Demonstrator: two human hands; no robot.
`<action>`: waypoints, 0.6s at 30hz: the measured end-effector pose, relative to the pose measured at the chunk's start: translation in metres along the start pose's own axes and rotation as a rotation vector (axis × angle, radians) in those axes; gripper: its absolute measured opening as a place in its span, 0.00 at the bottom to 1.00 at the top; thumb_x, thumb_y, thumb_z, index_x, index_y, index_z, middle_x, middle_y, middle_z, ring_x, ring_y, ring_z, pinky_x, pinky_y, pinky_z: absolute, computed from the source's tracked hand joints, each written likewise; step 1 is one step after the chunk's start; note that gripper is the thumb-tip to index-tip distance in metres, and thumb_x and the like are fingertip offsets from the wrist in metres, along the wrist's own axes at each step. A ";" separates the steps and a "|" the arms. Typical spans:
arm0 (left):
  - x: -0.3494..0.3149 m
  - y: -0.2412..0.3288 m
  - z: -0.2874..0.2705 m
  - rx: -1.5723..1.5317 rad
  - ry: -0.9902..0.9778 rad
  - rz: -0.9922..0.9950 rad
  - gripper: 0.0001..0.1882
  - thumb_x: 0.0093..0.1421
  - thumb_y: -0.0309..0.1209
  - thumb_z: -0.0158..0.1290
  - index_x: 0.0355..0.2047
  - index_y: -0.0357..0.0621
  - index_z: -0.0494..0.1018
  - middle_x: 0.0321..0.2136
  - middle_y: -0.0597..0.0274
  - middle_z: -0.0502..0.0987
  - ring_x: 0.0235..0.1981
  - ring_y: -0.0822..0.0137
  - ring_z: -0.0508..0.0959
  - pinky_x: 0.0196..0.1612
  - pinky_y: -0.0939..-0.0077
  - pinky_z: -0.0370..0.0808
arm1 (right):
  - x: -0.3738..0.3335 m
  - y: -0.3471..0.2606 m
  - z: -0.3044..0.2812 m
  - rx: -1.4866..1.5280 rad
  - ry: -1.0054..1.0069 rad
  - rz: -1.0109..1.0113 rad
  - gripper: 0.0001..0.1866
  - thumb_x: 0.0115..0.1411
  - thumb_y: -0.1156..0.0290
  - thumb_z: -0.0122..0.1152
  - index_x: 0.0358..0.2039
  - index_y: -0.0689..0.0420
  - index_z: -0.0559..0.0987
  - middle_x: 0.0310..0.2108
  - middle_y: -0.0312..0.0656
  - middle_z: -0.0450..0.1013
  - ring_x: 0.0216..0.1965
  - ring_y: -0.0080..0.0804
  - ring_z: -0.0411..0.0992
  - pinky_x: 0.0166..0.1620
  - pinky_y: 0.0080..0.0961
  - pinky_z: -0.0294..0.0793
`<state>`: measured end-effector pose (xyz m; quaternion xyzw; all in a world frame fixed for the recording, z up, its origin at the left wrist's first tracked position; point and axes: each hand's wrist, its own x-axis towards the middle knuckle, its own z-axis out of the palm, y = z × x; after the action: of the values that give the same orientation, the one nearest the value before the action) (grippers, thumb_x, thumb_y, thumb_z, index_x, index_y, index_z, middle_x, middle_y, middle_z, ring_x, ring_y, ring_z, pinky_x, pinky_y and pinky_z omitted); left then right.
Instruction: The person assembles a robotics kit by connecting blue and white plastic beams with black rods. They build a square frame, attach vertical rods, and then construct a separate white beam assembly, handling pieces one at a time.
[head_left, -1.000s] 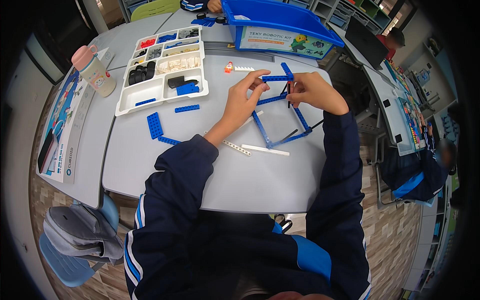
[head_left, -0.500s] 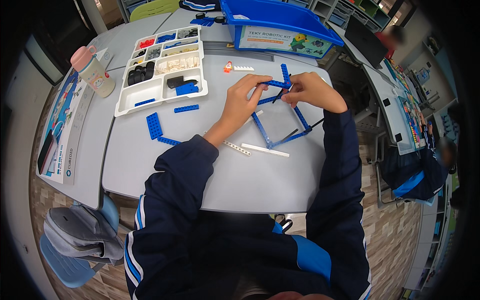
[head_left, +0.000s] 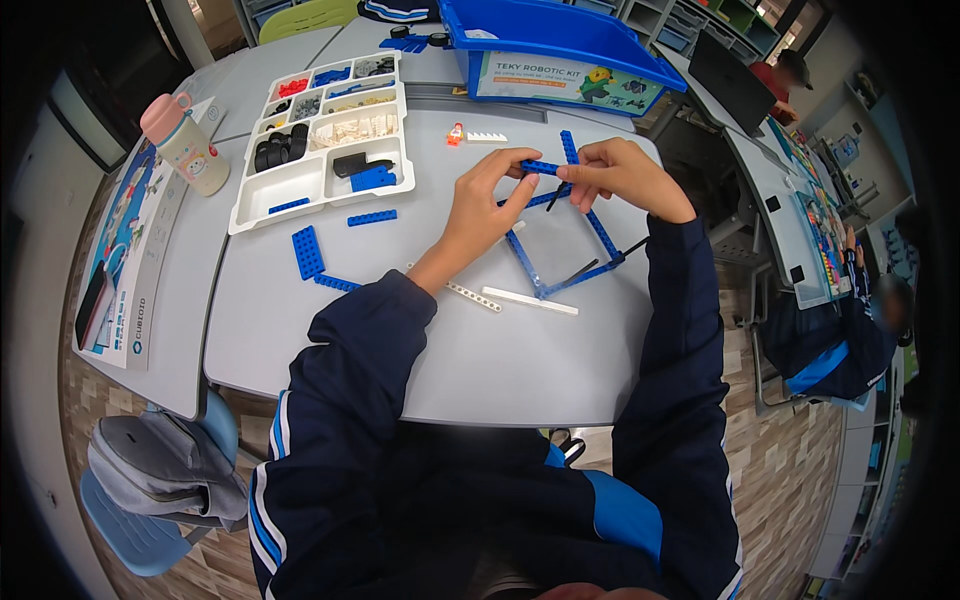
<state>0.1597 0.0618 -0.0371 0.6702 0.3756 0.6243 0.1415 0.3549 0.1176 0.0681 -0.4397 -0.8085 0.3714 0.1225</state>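
Observation:
A blue studded beam (head_left: 541,167) is pinched at its left end between the thumb and fingers of my left hand (head_left: 482,200). My right hand (head_left: 632,178) closes its fingertips on the beam's other end, partly covering it. Under and beyond my hands is a four-sided frame of blue beams (head_left: 603,238), with thin black axles (head_left: 583,270) at its joints. Another blue beam (head_left: 569,146) points away from me just past my right fingertips. Whether it is joined to the held beam is hidden by my fingers.
White beams (head_left: 530,301) lie nearer me. Left of them are a blue plate (head_left: 308,252) and loose blue beams (head_left: 373,217). A white sorting tray (head_left: 290,185) holds parts; behind stands a blue bin (head_left: 570,50). A small orange-and-white figure (head_left: 455,134) and a bottle (head_left: 185,145) stand farther off.
My right hand has shifted slightly up and left, and its fingers now cover the held beam's right end. The beam has turned a little. A person in red at the back right has leaned into view.

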 end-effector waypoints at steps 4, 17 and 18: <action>0.000 -0.001 0.000 -0.050 -0.022 -0.067 0.12 0.61 0.28 0.57 0.45 0.39 0.77 0.36 0.57 0.82 0.38 0.68 0.83 0.43 0.76 0.76 | -0.003 -0.003 0.002 -0.015 0.007 0.000 0.19 0.61 0.56 0.65 0.28 0.63 0.81 0.22 0.41 0.80 0.22 0.23 0.79 0.26 0.15 0.70; -0.001 -0.010 0.003 -0.080 -0.032 -0.162 0.14 0.60 0.29 0.60 0.45 0.38 0.77 0.35 0.58 0.82 0.37 0.69 0.82 0.44 0.76 0.77 | -0.006 -0.010 0.000 0.040 0.101 -0.012 0.20 0.59 0.57 0.65 0.28 0.65 0.81 0.22 0.44 0.80 0.21 0.26 0.79 0.28 0.16 0.75; -0.001 -0.010 0.003 -0.068 -0.035 -0.180 0.14 0.60 0.29 0.59 0.45 0.38 0.77 0.35 0.58 0.82 0.37 0.69 0.82 0.44 0.75 0.77 | -0.006 -0.010 -0.001 0.045 0.109 -0.024 0.20 0.59 0.56 0.65 0.28 0.65 0.82 0.22 0.43 0.80 0.22 0.26 0.79 0.28 0.15 0.74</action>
<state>0.1591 0.0685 -0.0450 0.6393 0.4104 0.6097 0.2262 0.3529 0.1099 0.0768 -0.4467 -0.7974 0.3634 0.1806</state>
